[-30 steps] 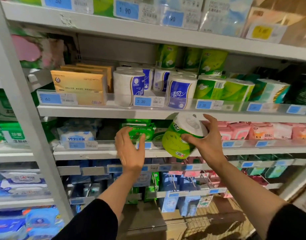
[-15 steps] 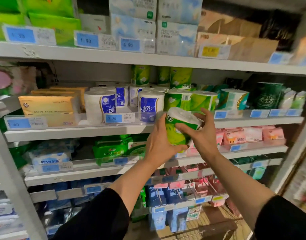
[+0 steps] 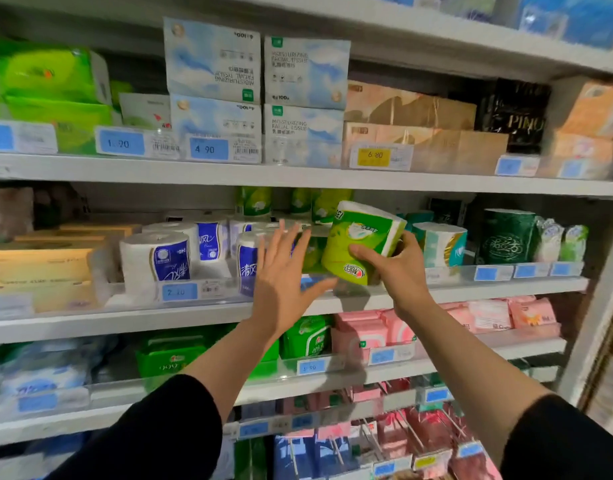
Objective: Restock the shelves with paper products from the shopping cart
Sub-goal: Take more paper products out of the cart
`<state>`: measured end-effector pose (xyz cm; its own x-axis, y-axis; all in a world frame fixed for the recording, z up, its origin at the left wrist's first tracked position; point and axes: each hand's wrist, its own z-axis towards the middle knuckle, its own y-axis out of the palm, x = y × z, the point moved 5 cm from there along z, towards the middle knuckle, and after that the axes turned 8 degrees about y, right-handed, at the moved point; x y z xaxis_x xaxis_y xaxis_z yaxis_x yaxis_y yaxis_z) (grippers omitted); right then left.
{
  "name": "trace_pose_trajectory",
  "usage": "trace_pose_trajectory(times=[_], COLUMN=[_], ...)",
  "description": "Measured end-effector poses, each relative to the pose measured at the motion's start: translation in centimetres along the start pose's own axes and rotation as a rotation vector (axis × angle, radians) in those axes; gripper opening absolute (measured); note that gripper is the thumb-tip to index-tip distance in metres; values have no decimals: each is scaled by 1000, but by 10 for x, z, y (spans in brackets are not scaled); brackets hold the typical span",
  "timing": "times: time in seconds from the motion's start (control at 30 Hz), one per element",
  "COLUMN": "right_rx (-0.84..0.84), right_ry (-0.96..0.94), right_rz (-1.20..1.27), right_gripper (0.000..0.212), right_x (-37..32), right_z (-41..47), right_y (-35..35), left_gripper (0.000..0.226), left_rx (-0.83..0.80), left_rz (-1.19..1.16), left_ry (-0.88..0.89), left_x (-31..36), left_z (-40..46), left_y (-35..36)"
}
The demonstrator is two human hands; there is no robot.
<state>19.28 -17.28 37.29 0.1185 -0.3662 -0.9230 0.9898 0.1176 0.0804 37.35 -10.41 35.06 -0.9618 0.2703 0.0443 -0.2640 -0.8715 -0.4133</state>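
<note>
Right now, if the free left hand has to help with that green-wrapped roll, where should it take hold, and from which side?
Probably the round wall of the green-wrapped roll, on its bare left side. The right hand already grips the lower right wall, and the roll tilts with its white end up and to the right, so the left flank faces the open left hand. Wrap fingers round the curve opposite the right hand's fingers.

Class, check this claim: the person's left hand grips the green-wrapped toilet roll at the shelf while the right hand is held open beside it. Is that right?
Not quite: the hands are swapped. The head view shows the right hand gripping the green-wrapped toilet roll at the shelf, while the left hand is held open beside it.
</note>
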Motion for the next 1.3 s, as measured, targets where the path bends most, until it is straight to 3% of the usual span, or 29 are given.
trace_pose_trajectory(times=[0.17, 0.27, 0.5, 0.63, 0.77, 0.97, 1.1, 1.3], right_rx=[-13, -9, -47, 31, 30, 70, 122, 330], right_ry=[-2, -39, -132, -165, -138, -90, -128, -195], right_rz=[-240, -305, -339, -562, -454, -493, -458, -477], right_gripper=[66, 69, 71, 85, 69, 102, 99, 93], right_x=[17, 20, 33, 34, 28, 37, 32, 7], right_z=[23, 34, 40, 41, 34, 24, 17, 22], right_y=[17, 34, 55, 46, 46, 52, 46, 13], left_gripper=[77, 74, 67, 73, 72, 72, 74, 78], left_rx=[-122, -153, -128, -160, -226, -333, -333, -391], left_rz=[289, 375, 394, 423, 421, 399, 407, 403], left_ry=[-85, -44, -13, -5, -31, -64, -67, -43], left_x=[-29, -32, -41, -39, -40, -41, -39, -23], left_z=[-30, -38, -45, -47, -48, -50, -49, -42], left_y=[25, 34, 42, 43, 42, 41, 39, 41])
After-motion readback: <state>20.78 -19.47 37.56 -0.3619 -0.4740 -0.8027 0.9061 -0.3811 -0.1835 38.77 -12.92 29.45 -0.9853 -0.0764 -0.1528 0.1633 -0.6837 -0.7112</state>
